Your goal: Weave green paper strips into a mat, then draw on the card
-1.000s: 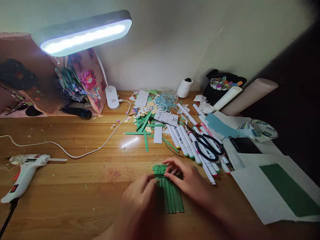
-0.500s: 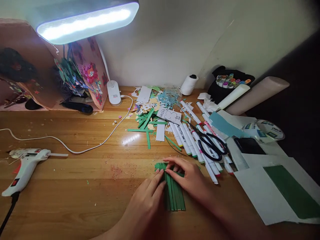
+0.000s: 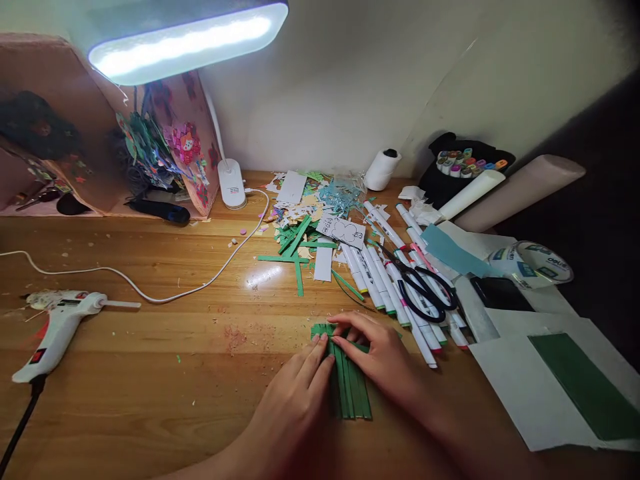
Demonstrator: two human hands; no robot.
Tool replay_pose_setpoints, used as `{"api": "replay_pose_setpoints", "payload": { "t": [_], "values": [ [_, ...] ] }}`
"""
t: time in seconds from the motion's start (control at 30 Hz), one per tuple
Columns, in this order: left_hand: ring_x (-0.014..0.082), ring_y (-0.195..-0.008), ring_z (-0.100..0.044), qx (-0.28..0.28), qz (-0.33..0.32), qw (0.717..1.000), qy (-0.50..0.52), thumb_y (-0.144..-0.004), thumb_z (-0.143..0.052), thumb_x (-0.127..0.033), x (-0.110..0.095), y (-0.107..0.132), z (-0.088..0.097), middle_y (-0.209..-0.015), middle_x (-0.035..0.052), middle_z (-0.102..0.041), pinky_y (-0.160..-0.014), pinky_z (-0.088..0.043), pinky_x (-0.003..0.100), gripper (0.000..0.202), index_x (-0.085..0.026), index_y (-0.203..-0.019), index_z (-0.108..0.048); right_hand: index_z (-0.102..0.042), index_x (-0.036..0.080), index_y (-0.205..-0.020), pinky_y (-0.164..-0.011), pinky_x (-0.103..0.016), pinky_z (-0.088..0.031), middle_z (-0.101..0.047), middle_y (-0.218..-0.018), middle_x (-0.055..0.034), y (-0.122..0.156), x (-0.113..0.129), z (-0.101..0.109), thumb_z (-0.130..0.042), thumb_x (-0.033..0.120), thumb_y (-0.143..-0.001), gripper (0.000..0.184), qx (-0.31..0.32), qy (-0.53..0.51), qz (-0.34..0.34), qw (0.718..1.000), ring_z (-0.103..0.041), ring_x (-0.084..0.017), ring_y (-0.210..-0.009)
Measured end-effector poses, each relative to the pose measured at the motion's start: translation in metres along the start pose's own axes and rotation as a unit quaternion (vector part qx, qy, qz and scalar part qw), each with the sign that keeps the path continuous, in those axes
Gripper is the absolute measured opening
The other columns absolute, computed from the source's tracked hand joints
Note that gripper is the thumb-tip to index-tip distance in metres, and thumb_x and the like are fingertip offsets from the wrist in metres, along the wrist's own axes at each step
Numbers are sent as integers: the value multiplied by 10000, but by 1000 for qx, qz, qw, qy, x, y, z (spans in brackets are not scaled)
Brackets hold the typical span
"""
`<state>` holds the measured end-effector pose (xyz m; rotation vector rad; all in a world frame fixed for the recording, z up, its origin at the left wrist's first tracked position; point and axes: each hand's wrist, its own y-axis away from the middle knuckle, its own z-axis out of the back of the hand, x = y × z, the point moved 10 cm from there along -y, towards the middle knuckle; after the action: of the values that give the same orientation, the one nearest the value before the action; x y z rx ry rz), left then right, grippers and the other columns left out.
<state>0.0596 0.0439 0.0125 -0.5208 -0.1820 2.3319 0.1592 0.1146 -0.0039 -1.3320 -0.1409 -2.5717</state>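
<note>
A small mat of narrow green paper strips (image 3: 353,390) lies on the table at front centre, its strips side by side and at least one crossing near the top. My left hand (image 3: 297,390) is at the mat's left edge, fingers together and their tips holding the strips. From the right, my right hand (image 3: 377,350) has its thumb and forefinger closed at the upper part of the mat, around a crossing green strip. The two hands' fingertips almost meet. Both hands cover parts of the mat, so the exact grip beneath the fingers is hidden.
Loose green strips (image 3: 300,237) and paper scraps lie behind. Markers (image 3: 387,283) and black-handled scissors (image 3: 425,290) are at right, near a tape roll (image 3: 530,263) and green card (image 3: 583,383). A glue gun (image 3: 57,333) lies left. The lamp (image 3: 190,47) hangs above.
The whole view has shifted slightly, with the background a little further right. Both hands keep nearly the same hold on the green strips.
</note>
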Motion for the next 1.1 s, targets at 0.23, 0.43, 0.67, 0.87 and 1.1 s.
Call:
{"api": "replay_pose_setpoints", "payload": {
  "t": [0.23, 0.43, 0.67, 0.87, 1.1],
  "values": [
    [239, -1252, -487, -4, 50, 998, 46, -851, -321, 4, 9, 1, -2, -1406, 201, -438, -948, -507, 363, 505, -103, -1336, -410, -659, 209, -1002, -656, -256, -523, -688, -845, -20, 0, 0, 0, -578, 163, -817, 207, 4, 6, -8, 1000, -618, -141, -676],
    [248, -1302, -425, -11, 107, 987, 122, -839, -326, 1, 21, 3, -9, -1463, 187, -356, -961, -495, 376, 581, -153, -1399, -338, -661, 216, -998, -650, -258, -515, -685, -837, -20, 0, 3, 1, -571, 167, -825, 202, 4, 1, -7, 1000, -619, -141, -682],
    [236, -1302, -430, -38, 135, 979, 148, -866, -342, -47, 28, 4, -7, -1464, 176, -357, -974, -488, 390, 571, -176, -1419, -276, -654, 213, -1000, -654, -264, -512, -684, -859, -20, 0, 1, 4, -575, 174, -833, 189, 0, -17, -10, 1000, -623, -143, -702],
    [232, -1271, -471, -78, 140, 983, 86, -931, -363, -118, 32, -4, -2, -1414, 175, -437, -963, -495, 363, 555, -164, -1454, -185, -638, 197, -991, -745, -258, -531, -677, -955, -47, -1, 17, 7, -549, 245, -881, 149, 32, -100, 24, 994, -644, -158, -860],
    [320, -1036, -645, -24, 52, 996, -64, -918, -342, -80, 13, -21, 3, -1281, 249, -547, -653, -600, 349, 376, -82, -1280, -441, -614, 206, -994, -730, -260, -493, -660, -872, -36, 6, 48, 6, -549, 165, -861, 153, 48, -80, 157, 983, -617, -154, -818]
  ]
}}
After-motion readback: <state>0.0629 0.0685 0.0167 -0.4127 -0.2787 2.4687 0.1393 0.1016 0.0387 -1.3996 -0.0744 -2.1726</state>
